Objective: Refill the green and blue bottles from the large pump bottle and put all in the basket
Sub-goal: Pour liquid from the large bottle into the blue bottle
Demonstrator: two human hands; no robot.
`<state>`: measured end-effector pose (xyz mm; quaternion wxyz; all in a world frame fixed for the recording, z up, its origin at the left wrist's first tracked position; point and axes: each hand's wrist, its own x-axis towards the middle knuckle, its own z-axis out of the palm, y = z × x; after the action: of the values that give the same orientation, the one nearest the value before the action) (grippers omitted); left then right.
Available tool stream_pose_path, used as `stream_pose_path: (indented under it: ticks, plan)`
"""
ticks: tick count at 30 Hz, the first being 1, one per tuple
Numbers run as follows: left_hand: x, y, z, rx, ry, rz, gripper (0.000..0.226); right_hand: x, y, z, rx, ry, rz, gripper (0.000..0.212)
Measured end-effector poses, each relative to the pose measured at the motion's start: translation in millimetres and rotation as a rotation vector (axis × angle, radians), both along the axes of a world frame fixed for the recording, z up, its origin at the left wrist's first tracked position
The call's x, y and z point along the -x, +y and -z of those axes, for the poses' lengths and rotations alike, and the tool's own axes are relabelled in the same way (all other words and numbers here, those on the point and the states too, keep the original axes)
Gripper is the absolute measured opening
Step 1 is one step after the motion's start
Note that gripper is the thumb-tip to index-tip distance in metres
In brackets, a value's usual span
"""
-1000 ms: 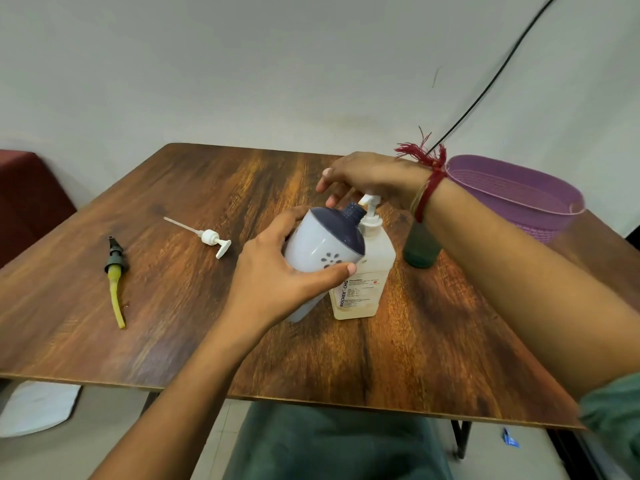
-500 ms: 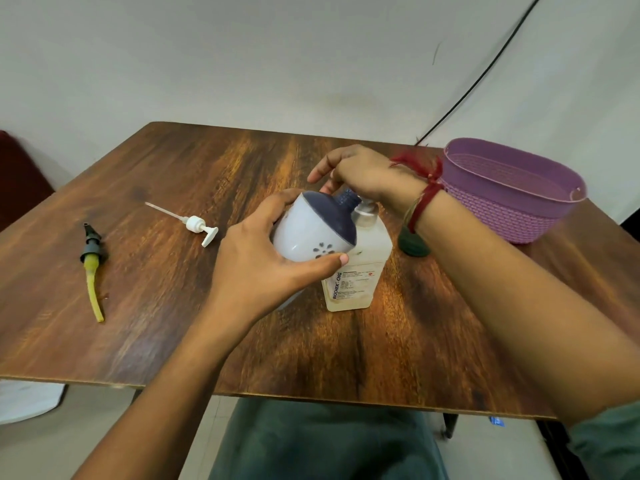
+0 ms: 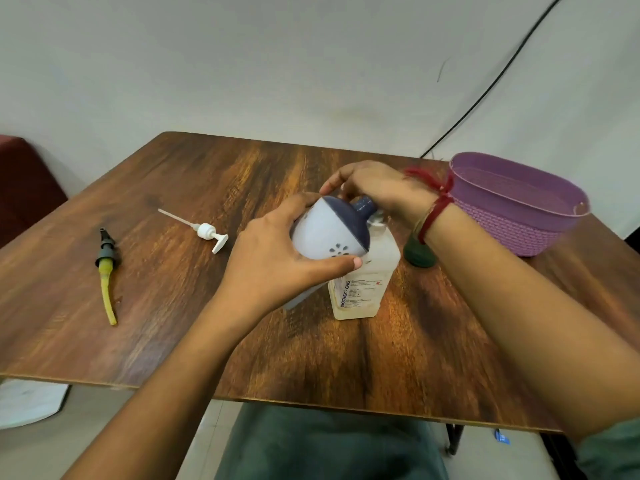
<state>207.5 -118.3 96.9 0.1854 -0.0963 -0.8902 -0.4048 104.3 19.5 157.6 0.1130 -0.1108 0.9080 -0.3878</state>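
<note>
1. Desk of dark streaked wood, both forearms reaching in over its near edge.
2. Left hand wrapped round the blue bottle: fingers and thumb clamped on the pale body, dark blue shoulder and open neck tilted up and to the right.
3. Small dark flower print on that pale body, just above the thumb.
4. Neck of the blue bottle right beside the top of the large pump bottle, upright near the middle of the desk.
5. Readable on its label, running vertically: "BIOCHEK - CHG"; finer print and a small red mark beside it, too small to read.
6. Right hand arched over the pump top, fingers bent downward; cannot tell whether clasped on the pump head or only pressing it, the contact hidden beneath the palm.
7. Red thread tied at the right wrist.
8. Green bottle standing just behind that wrist, partly hidden, between pump bottle and basket.
9. Purple woven-pattern basket at the far right of the desk, near the green bottle but not touching.
10. Loose white pump head with dip tube lying flat left of the hands; farther left, dark pump head with yellow tube, also flat.
</note>
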Motion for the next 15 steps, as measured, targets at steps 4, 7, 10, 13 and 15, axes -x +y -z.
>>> stream_pose_path:
  ticks: [4,7,10,13,15]
  plan:
    - [0.1,-1.1,-1.5,-0.034,-0.027,0.026,0.079,-1.0,-1.3,-6.0,-0.028,0.006,-0.010,0.034]
    - [1.6,-0.3,-6.3,-0.042,-0.027,0.029,0.081,-1.0,-1.1,-13.2,-0.096,-0.053,-0.030,0.031]
    - [3.4,-0.2,-7.3,-0.025,-0.021,0.024,0.085,-1.7,2.4,-10.0,-0.017,-0.101,-0.020,0.031]
    - [2.7,0.5,-4.0,-0.016,-0.042,0.038,0.082,-0.9,3.0,0.8,0.096,-0.116,0.073,0.035]
    - [2.1,0.2,-3.1,-0.013,-0.050,0.036,0.078,-1.8,1.8,3.1,0.095,-0.122,0.083,0.038]
